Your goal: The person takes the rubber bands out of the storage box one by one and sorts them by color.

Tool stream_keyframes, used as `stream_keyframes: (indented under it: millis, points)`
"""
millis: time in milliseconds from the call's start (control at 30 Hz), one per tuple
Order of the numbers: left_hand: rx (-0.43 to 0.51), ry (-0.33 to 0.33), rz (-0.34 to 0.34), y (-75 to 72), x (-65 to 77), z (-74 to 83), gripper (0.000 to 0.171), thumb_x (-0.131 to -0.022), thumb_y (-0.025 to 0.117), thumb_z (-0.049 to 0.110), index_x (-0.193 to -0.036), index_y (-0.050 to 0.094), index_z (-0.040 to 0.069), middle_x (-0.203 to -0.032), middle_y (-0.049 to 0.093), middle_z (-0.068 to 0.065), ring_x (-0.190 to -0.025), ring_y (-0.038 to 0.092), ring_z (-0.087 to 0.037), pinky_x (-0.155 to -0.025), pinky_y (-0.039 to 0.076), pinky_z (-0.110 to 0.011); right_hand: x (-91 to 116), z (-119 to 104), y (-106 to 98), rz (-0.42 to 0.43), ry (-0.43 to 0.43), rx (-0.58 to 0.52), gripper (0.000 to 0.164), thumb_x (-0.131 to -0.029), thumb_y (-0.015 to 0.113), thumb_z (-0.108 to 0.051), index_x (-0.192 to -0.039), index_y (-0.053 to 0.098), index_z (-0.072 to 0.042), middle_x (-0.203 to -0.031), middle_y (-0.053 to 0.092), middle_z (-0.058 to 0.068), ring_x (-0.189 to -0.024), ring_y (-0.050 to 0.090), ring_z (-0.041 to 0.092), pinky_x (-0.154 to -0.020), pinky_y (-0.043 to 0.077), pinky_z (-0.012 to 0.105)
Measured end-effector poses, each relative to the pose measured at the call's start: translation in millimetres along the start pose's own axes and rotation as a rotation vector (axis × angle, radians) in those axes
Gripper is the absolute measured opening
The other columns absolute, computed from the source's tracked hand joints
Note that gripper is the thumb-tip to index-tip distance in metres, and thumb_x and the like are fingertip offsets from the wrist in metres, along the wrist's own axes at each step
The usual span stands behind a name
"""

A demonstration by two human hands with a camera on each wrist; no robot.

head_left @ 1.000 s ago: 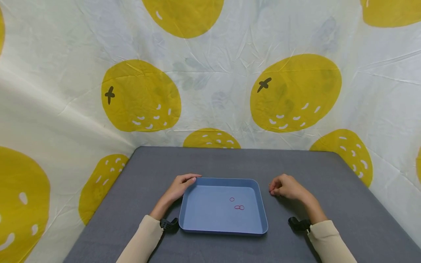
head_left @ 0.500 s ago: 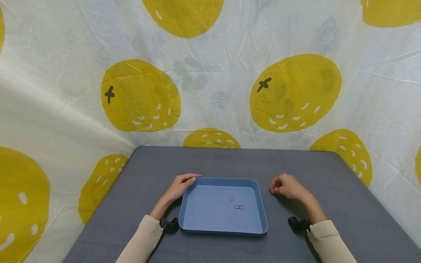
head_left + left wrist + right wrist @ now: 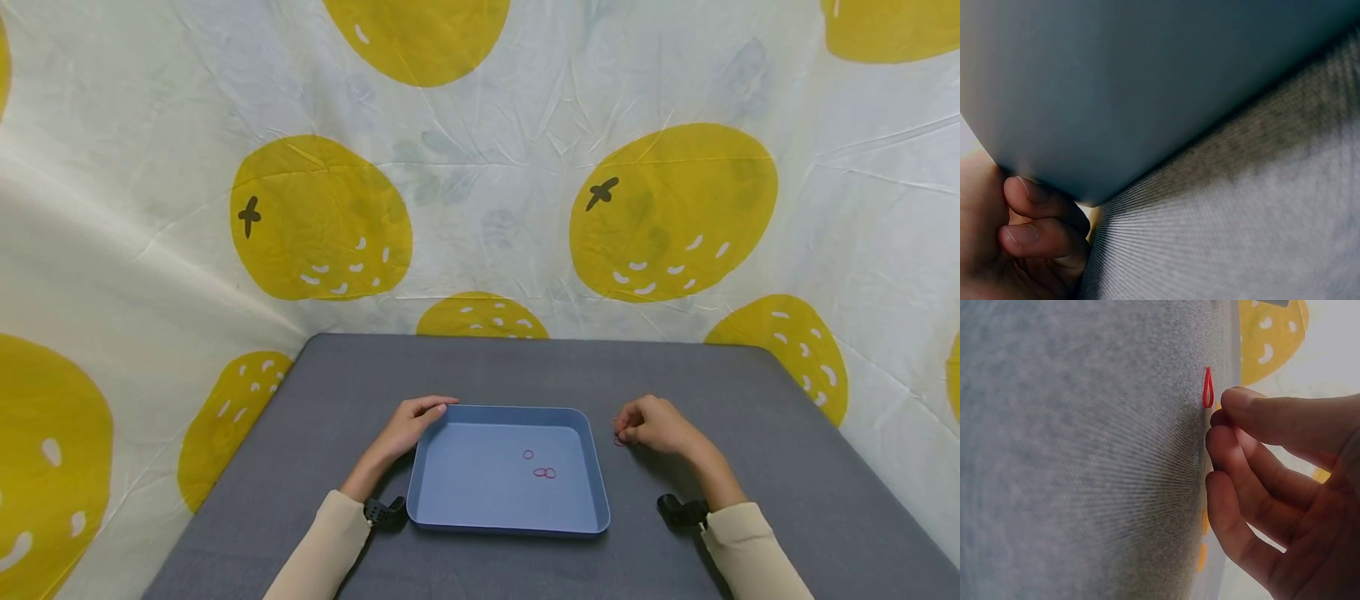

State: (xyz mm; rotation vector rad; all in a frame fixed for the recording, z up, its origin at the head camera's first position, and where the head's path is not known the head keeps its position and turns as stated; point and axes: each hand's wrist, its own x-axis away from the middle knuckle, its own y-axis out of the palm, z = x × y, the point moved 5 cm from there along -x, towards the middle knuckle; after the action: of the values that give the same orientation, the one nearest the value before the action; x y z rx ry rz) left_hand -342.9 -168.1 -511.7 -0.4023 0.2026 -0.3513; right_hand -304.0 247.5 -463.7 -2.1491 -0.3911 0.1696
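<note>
A shallow blue tray (image 3: 480, 492) lies on the table with three small red rubber bands inside; two overlap (image 3: 545, 473) and one (image 3: 528, 455) is apart. My left hand (image 3: 407, 429) grips the tray's far left corner, thumb over the rim; in the left wrist view, curled fingertips (image 3: 1029, 234) show beside the blue wall (image 3: 1129, 100). To the right of the tray, my right hand (image 3: 651, 425) is low over the table, thumb and fingers drawn together. A red rubber band (image 3: 1208, 387) pokes out from its pinched fingertips (image 3: 1238, 399).
The grey cloth-covered table (image 3: 525, 375) runs back to a white curtain (image 3: 487, 208) printed with yellow fruit. Black wrist straps with cameras sit on both arms, the left one (image 3: 386, 514) close to the tray's near left corner.
A red loop now shows below my right fingertips, where earlier only a trace of red was visible. Both hands and the tray have stayed in place.
</note>
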Motion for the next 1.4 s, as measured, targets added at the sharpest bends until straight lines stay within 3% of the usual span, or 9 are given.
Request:
stream_keyframes:
  millis: [300, 833, 1400]
  points:
    - [0.015, -0.003, -0.003, 0.1, 0.2, -2.1, 0.032, -0.108, 0.056, 0.029, -0.133, 0.072, 0.017, -0.137, 0.07, -0.009, -0.13, 0.064, -0.03, -0.11, 0.048, -0.054, 1, -4, -4, -0.002, 0.021, -0.008, 0.009, -0.088, 0.073, -0.001, -0.085, 0.078, -0.008, -0.091, 0.079, 0.004, -0.071, 0.061, 0.011, -0.061, 0.048, 0.026]
    - [0.033, 0.0, -0.009, -0.8, 1.2, -3.0, 0.033, -0.108, 0.056, 0.031, -0.134, 0.071, 0.017, -0.137, 0.069, -0.009, -0.131, 0.063, -0.03, -0.11, 0.048, -0.054, 3, -27, -20, 0.035, -0.027, 0.049, 0.011, -0.09, 0.068, -0.001, -0.09, 0.078, -0.006, -0.085, 0.077, 0.005, -0.072, 0.06, 0.011, -0.063, 0.048, 0.026]
    - [0.015, 0.01, -0.003, 0.1, -0.6, -1.4, 0.032, -0.108, 0.056, 0.028, -0.133, 0.072, 0.017, -0.137, 0.07, -0.008, -0.131, 0.063, -0.03, -0.11, 0.048, -0.053, 6, -51, -26, 0.041, -0.068, 0.067, 0.005, -0.092, 0.074, -0.008, -0.091, 0.078, -0.005, -0.083, 0.076, 0.001, -0.072, 0.061, 0.007, -0.063, 0.049, 0.025]
